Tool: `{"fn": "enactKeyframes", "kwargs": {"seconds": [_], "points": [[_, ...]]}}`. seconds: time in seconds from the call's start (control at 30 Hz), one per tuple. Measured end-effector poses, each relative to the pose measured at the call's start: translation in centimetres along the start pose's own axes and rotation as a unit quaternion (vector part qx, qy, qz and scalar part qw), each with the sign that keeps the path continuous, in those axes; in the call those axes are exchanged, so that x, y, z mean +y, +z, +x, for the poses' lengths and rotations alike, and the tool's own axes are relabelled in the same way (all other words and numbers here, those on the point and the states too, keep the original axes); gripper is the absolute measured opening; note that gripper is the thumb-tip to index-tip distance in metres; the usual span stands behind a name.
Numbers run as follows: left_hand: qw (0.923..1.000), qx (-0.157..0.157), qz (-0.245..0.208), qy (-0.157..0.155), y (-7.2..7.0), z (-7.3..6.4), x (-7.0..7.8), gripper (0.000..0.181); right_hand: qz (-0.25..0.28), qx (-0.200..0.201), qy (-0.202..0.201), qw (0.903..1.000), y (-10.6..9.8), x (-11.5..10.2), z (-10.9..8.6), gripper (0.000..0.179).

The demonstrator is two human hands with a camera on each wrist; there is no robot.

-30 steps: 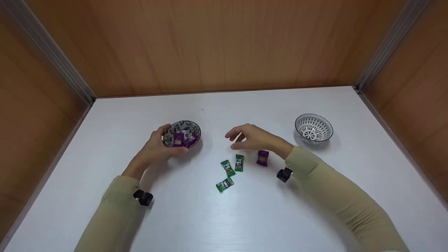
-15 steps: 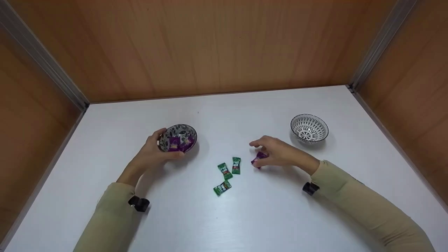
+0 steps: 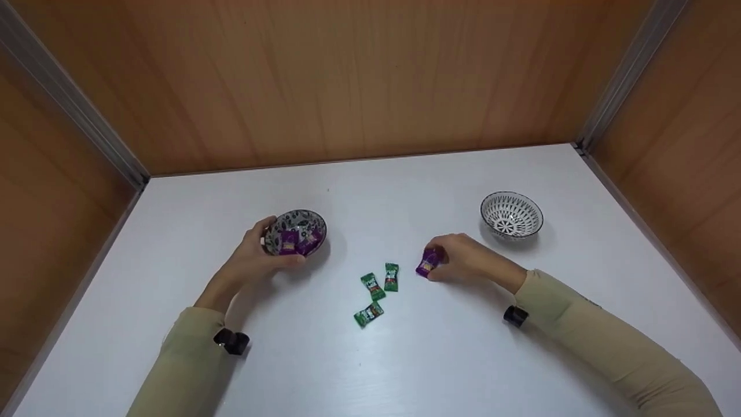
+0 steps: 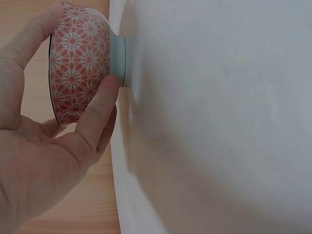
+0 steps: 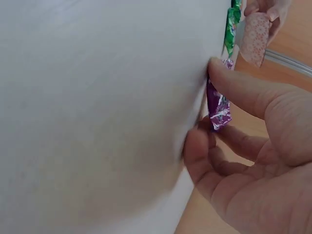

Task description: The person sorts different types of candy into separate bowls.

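Head view shows a person's left hand (image 3: 255,256) curled round a floral-patterned bowl (image 3: 298,221), thumb on the near side of the rim and fingers behind, with purple-wrapped candies (image 3: 289,242) lying inside. From the left wrist, the bowl's outer wall is red and white with a pale green foot, one of the fingers (image 4: 100,109) resting against that foot. Near the middle of the white bench (image 3: 347,370), the right hand (image 3: 460,255) pinches a single purple candy (image 3: 427,263) by its right side between thumb and fingers; whether it is clear of the surface I cannot tell. Three green-wrapped candies, one upright (image 3: 391,277), one slanted (image 3: 373,286) and one nearest the person (image 3: 369,314), lie between the pinched candy and the left hand's bowl. Beyond the right hand, farther right, stands a second bowl (image 3: 512,214) with black dashes on white, well apart from both hands. Wood-grained panels (image 3: 324,87) enclose the bench at the back and sides. Small black cameras (image 3: 233,341) sit at the cuffs of the greenish-beige sleeves (image 3: 185,353).
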State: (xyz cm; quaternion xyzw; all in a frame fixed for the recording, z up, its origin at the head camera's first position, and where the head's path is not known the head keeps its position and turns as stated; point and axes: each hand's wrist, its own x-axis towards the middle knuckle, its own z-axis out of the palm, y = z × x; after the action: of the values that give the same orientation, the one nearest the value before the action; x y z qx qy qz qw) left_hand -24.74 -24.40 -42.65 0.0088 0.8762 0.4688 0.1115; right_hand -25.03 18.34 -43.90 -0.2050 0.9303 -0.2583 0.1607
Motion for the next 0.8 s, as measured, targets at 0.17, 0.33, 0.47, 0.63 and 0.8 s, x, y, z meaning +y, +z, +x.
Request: {"fn": "enactKeyframes", "kwargs": {"seconds": [0.17, 0.33, 0.47, 0.63, 0.8], "points": [[1.0000, 0.002, -0.003, 0.004, 0.02, 0.04, -0.15, 0.126, 0.010, 0.007, 0.010, 0.9999, -0.02, 0.18, 0.28, 0.054], [1.0000, 0.001, 0.002, 0.005, 0.09, -0.03, -0.18, 0.126, 0.014, 0.002, 0.008, 0.9999, -0.03, 0.32, 0.22, 0.055], [1.0000, 0.002, 0.005, 0.004, 0.11, 0.10, -0.22, 0.127, 0.019, -0.001, -0.008, 0.9998, -0.10, 0.43, 0.13, 0.051], [1.0000, 0.000, 0.005, -0.005, 0.12, 0.27, -0.30, 0.129, 0.027, -0.009, -0.015, 0.9995, -0.15, 0.57, 0.15, 0.047], [0.9999, -0.001, 0.010, -0.010, 0.10, 0.15, -0.31, 0.130, 0.050, -0.011, -0.012, 0.9986, -0.16, 0.78, 0.39, 0.039]]}}
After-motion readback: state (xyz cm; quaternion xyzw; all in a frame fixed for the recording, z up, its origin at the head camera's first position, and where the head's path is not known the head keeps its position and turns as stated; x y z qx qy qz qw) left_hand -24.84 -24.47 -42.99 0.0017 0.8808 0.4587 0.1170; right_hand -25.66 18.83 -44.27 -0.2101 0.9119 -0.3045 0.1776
